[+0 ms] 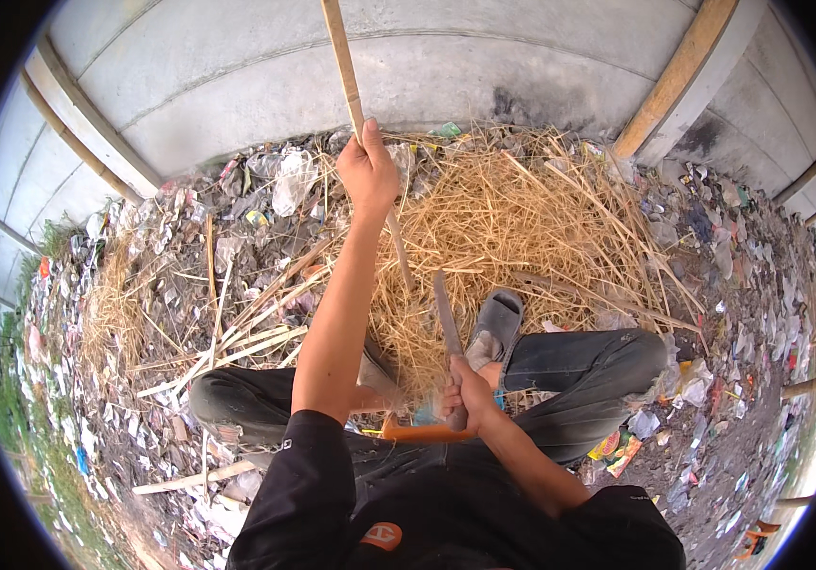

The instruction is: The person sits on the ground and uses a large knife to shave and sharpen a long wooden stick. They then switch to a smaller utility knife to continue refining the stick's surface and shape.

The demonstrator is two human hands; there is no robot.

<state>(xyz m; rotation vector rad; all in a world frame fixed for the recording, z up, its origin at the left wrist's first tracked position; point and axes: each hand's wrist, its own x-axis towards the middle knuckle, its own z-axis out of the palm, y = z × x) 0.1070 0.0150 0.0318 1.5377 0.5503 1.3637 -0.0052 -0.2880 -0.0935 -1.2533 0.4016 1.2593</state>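
My left hand [370, 179] is raised out in front, closed around a long bamboo strip [341, 57]. The strip runs from the top edge of the view down past my forearm, and its lower end hangs over the shavings. Close to my lap, my right hand [472, 397] grips a long knife [446, 313] by its handle. Its dark blade points away from me, just right of the strip's lower end and apart from it. Beneath both lies a wide heap of thin tan bamboo shavings [503, 218].
A grey concrete panel wall [265, 90] with posts [679, 81] stands ahead. Several split bamboo strips [246, 332] lie at left. Litter covers the ground around. My right foot wears a grey sandal [500, 313]. Something orange [422, 432] shows under me.
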